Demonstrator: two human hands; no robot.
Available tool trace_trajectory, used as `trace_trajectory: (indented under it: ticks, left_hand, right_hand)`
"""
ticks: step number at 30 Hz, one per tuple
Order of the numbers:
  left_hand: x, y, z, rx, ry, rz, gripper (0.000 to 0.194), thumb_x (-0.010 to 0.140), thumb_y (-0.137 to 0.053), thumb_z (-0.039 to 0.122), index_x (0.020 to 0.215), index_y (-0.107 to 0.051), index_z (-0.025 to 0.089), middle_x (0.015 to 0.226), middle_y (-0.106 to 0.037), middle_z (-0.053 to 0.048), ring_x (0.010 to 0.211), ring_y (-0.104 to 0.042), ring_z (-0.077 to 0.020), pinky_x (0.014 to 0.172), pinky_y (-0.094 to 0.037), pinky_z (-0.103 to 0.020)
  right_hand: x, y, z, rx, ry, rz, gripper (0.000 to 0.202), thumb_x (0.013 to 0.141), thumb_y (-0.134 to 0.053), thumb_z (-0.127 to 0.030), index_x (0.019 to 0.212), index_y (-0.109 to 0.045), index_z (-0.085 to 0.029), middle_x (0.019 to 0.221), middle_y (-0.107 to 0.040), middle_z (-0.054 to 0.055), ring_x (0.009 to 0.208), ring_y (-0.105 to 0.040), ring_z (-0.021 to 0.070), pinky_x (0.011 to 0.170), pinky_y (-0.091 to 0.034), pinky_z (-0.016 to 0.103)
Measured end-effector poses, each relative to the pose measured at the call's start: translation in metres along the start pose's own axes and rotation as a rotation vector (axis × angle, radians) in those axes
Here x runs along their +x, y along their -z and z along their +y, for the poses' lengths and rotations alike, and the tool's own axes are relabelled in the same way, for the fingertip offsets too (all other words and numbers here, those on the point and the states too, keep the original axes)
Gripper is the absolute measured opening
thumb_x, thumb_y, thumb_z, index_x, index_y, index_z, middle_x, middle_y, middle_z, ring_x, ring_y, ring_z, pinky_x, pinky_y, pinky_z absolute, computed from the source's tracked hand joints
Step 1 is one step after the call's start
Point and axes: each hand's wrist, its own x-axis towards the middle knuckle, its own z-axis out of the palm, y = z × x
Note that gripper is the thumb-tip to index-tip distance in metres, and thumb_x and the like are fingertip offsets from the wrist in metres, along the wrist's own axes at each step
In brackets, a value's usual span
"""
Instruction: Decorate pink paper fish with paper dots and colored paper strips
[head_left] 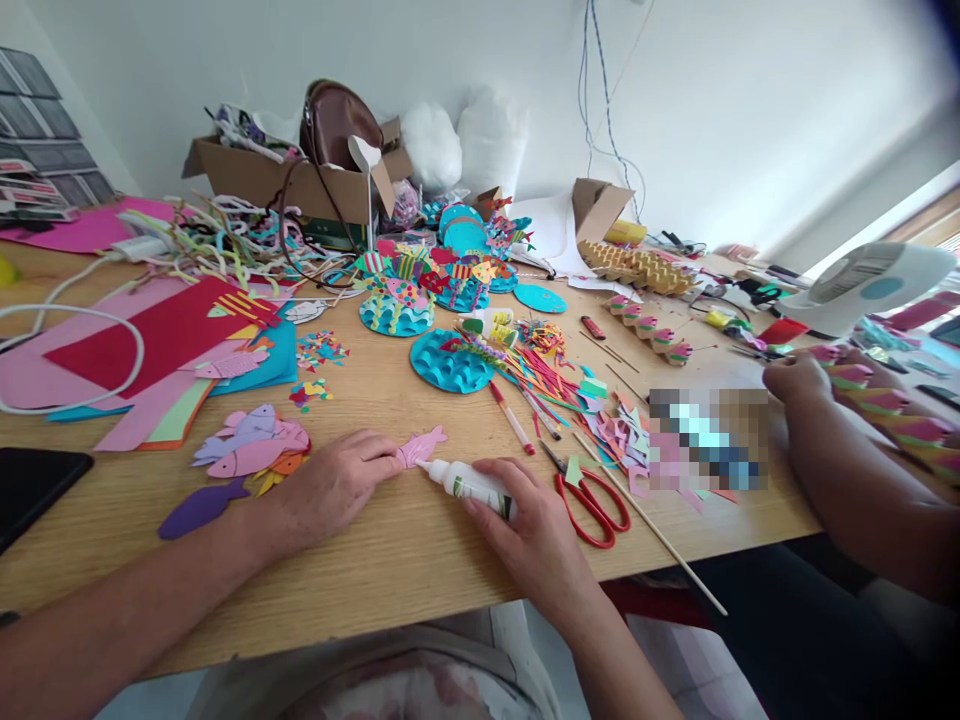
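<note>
My left hand (346, 478) is closed at the fingertips on the head end of a small pink paper fish (421, 447), which lies on the wooden table. In my right hand (525, 525) is a white glue bottle (472, 487), tilted so that its nozzle touches or nearly touches the fish. Left of my left hand lies a pile of cut paper fish (259, 440) in pink, lilac and orange, with a purple fish (199, 508) in front. Red-handled scissors (592, 505) rest just right of my right hand.
A long wooden stick (660, 535) slants past the scissors over the table's front edge. Beyond are paper strips (525, 375), blue decorated discs (450, 365) and coloured paper sheets (142, 350). A co-worker's arm (847, 470) reaches in from the right. A phone (37, 490) lies at left.
</note>
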Motion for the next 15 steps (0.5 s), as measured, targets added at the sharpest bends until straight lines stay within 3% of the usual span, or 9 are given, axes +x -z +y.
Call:
trace_trajectory:
  ticks: [8,15]
  left_hand:
    - [-0.0007,0.0003,0.001,-0.001,-0.007,0.015,0.03,0.085,-0.033,0.004,0.097,-0.059,0.015,0.097,-0.059,-0.006,0.089,-0.05,-0.0168,0.079,-0.043,-0.029]
    - [-0.0003,-0.0006,0.0005,-0.005,-0.012,0.027,0.033,0.086,-0.033,0.005,0.106,-0.056,0.017,0.099,-0.059,-0.005,0.091,-0.051,-0.0164,0.08,-0.044,-0.029]
  right_hand:
    - [-0.0004,-0.0007,-0.0012,0.03,0.021,-0.007,0.022,0.076,-0.056,-0.017,0.099,-0.056,-0.018,0.094,-0.061,0.005,0.085,-0.058,0.0161,0.071,-0.045,0.025]
    - [0.0092,-0.003,0.0006,0.0,0.027,0.036,0.022,0.076,-0.056,-0.018,0.098,-0.057,-0.019,0.093,-0.061,0.005,0.084,-0.058,0.0174,0.072,-0.046,0.028]
